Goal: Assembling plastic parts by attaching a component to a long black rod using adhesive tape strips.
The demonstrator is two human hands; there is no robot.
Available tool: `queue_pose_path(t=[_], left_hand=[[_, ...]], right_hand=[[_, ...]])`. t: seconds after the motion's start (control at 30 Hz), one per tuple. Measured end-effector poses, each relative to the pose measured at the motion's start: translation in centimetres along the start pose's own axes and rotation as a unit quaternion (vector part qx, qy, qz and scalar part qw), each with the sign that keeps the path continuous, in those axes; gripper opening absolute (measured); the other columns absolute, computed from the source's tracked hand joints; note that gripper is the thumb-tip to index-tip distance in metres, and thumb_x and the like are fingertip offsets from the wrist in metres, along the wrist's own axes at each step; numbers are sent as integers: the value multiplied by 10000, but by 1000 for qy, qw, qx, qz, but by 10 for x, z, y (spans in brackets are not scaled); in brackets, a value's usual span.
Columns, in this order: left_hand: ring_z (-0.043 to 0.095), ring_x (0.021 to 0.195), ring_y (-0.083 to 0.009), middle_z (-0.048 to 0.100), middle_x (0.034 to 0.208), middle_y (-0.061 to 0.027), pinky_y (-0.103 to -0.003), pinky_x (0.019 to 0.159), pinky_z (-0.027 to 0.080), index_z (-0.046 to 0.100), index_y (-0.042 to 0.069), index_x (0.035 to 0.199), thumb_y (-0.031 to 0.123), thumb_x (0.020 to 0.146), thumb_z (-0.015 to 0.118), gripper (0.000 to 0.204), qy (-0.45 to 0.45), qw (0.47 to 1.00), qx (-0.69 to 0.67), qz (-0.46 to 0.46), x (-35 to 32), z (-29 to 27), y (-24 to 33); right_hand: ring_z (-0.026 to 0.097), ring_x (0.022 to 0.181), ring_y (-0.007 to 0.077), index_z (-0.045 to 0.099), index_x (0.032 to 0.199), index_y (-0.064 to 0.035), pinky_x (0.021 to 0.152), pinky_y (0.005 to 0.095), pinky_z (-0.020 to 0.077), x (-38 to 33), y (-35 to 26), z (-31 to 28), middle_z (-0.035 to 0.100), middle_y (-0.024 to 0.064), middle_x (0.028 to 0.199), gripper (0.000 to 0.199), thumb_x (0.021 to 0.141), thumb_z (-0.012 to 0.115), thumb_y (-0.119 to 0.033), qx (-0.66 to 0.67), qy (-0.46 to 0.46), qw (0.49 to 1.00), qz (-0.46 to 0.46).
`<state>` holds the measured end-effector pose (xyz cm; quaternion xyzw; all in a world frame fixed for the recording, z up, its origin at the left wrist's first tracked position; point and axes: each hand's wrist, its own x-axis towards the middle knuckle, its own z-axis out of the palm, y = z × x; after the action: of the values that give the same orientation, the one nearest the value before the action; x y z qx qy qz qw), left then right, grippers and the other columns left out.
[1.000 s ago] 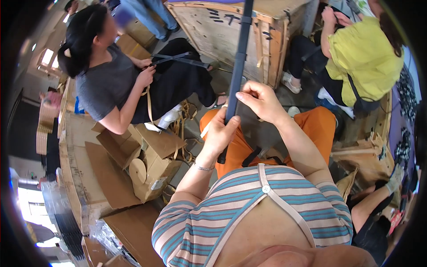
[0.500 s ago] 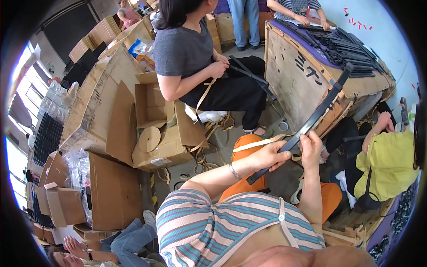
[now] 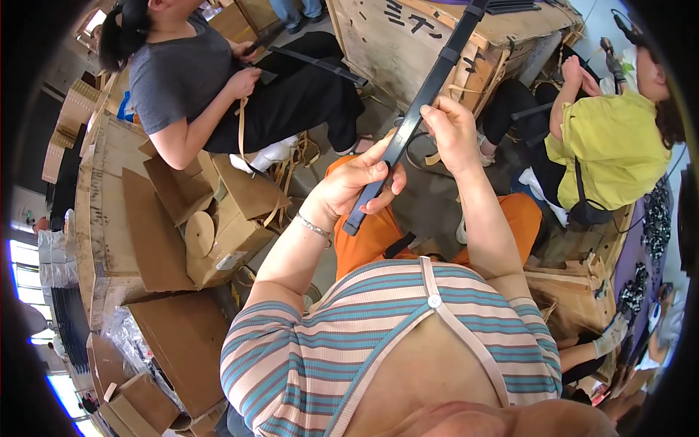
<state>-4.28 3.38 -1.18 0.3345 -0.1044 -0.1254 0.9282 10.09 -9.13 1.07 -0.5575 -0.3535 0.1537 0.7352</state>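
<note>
A long flat black strip [image 3: 426,95] runs from above my lap up toward the wooden crate [image 3: 408,40]. My left hand [image 3: 354,182] grips it near its lower end, fingers wrapped round it. My right hand [image 3: 451,131] pinches the same strip a little higher. Both hands are held over my orange trousers [image 3: 368,240]. The strip's top end passes out of view at the upper edge.
A seated person in a grey shirt [image 3: 178,73] handles a tan band and another black strip at the upper left. A person in a yellow top [image 3: 608,142] sits on the right. Open cardboard boxes [image 3: 218,218] stand to my left, with a tape roll [image 3: 199,233].
The view has swung, so the crate and the seated people sit differently in the picture. Both hands have kept hold of the black strip, which now points more steeply upward.
</note>
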Motion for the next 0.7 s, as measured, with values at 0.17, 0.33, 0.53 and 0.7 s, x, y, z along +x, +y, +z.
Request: queue_pose_path(t=[0.17,0.33,0.53,0.7], left_hand=[[529,566,-124,530,793,-77,-193,466,424,295,143,1358,138,885,513,521,168,967,190,-7,-2,7,-3],[492,603,-81,530,724,-4,-207,561,405,477,41,992,123,797,642,268,377,666,608,213,17,21,-23],[401,560,-29,473,683,44,-181,479,326,471,49,937,119,856,587,158,336,832,400,187,17,29,-15],[332,469,-45,426,634,23,-184,412,262,479,58,939,174,902,525,131,252,937,213,114,11,33,-10]], right_hand=[[370,559,24,535,690,-20,497,202,297,-9,1,-1,429,-58,588,144,811,564,-92,-45,10,999,-8],[412,576,52,543,741,7,511,229,347,-14,-5,4,489,-1,645,129,814,596,-85,-70,-9,996,-61],[426,563,103,538,770,-2,518,249,359,-21,-20,-10,482,50,655,143,832,603,-115,-181,-43,981,-63],[423,568,117,531,756,3,524,257,354,-28,-34,-15,475,56,649,153,835,599,-108,-183,-48,980,-68]])
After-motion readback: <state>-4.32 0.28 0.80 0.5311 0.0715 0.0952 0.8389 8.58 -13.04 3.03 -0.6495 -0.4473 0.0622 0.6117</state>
